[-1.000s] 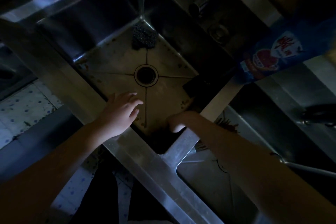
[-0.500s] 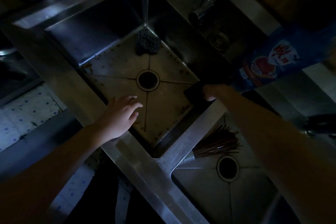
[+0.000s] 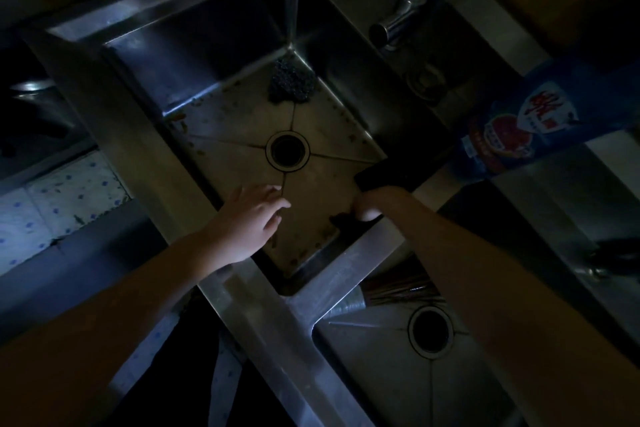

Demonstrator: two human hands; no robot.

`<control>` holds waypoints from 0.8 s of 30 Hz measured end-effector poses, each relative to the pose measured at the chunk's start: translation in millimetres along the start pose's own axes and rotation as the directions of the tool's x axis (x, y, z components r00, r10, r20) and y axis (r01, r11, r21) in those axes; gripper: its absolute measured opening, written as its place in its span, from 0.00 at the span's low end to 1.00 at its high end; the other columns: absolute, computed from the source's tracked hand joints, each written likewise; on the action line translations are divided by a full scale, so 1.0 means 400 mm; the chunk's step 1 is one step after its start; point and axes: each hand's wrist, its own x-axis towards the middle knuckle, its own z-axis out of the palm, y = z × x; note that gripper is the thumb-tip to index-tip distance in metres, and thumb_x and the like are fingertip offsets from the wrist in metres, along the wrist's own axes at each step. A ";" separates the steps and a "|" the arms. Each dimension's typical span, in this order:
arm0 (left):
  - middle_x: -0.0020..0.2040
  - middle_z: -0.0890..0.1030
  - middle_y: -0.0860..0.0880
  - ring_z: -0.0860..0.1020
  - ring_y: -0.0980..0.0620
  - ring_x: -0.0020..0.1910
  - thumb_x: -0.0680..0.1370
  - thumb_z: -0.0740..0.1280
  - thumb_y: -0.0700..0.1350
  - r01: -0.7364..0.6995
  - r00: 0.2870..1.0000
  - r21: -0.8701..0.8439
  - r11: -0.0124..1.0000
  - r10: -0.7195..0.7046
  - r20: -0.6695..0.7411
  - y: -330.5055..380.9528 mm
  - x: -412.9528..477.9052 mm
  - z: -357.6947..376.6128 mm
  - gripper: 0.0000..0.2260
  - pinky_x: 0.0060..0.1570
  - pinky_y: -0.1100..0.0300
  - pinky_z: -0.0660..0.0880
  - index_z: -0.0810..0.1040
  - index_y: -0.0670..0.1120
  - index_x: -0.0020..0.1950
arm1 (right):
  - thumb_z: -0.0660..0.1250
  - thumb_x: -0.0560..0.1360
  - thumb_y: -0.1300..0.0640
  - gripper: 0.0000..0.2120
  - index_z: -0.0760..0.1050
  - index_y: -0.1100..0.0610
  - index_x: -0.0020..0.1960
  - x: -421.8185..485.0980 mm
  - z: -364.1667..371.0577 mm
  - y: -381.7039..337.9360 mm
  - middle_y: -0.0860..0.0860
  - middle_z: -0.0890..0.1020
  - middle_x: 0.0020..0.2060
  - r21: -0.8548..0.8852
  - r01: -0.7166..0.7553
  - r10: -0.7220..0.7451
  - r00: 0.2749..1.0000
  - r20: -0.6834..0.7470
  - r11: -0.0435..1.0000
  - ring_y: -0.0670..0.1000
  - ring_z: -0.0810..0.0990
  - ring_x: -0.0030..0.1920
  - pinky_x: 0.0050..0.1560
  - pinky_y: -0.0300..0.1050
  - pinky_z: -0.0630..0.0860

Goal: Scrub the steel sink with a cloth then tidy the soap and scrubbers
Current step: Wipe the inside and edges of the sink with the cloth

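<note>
The steel sink (image 3: 221, 121) has a stained floor and a round drain (image 3: 287, 151). A steel-wool scrubber (image 3: 291, 83) lies in its far corner. My right hand (image 3: 372, 206) is down at the sink's right wall, fingers curled round a dark cloth (image 3: 341, 221) pressed to the floor; most of the cloth is hidden in the dark. My left hand (image 3: 247, 222) hovers over the near edge with relaxed fingers and holds nothing. A blue soap bottle (image 3: 519, 128) lies on the ledge at the right.
A faucet (image 3: 410, 10) reaches over the far right of the sink. A dark flat object (image 3: 382, 174) sits by the right wall above my right hand. A second basin (image 3: 391, 374) at the near right holds a bundle of sticks (image 3: 398, 288).
My right hand slid back along the right wall toward me, away from the dark flat object. My left hand stayed roughly where it was.
</note>
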 end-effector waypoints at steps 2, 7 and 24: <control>0.70 0.67 0.48 0.64 0.47 0.69 0.79 0.60 0.46 0.008 1.000 0.006 1.000 -0.008 -0.004 0.000 -0.003 -0.009 0.13 0.66 0.51 0.58 0.73 0.49 0.64 | 0.53 0.82 0.59 0.17 0.69 0.64 0.67 0.018 0.016 -0.053 0.58 0.71 0.67 0.054 0.099 -0.101 0.994 0.038 0.994 0.55 0.72 0.64 0.54 0.43 0.70; 0.65 0.73 0.46 0.70 0.43 0.64 0.77 0.63 0.44 -0.003 0.998 0.032 0.999 0.005 -0.062 -0.006 -0.007 -0.034 0.12 0.63 0.48 0.63 0.75 0.46 0.61 | 0.53 0.81 0.59 0.20 0.65 0.65 0.70 0.019 0.021 -0.200 0.59 0.68 0.69 0.247 0.127 -0.130 0.992 -0.006 0.961 0.58 0.70 0.67 0.59 0.46 0.69; 0.68 0.70 0.47 0.68 0.47 0.66 0.78 0.61 0.45 -0.110 0.994 0.089 0.990 0.112 -0.011 -0.290 0.134 -0.223 0.14 0.64 0.51 0.62 0.73 0.47 0.64 | 0.58 0.79 0.62 0.12 0.75 0.67 0.58 0.049 -0.075 -0.189 0.61 0.78 0.57 0.781 0.019 0.271 0.932 -0.239 0.624 0.57 0.77 0.56 0.43 0.38 0.67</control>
